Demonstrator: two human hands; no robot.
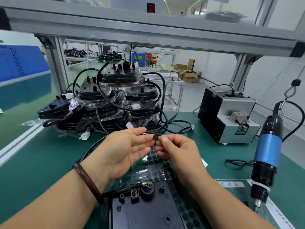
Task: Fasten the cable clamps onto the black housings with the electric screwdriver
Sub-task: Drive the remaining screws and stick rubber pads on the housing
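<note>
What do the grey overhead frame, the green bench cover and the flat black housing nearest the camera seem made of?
Grey overhead frame: likely aluminium, matt; slotted profiles with corner brackets. Green bench cover: probably rubber matting, smooth, faintly glossy. Flat black housing: seemingly moulded plastic, satin; integral screw posts.

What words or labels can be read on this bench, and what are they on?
"吹尘枪", my best reading, small: white label strip on the bench, beside the electric screwdriver.
Blurred, unreadable: print on the second white strip at lower right.
No text shows on the black housing or the cable clamp that the right hand pinches.
</note>
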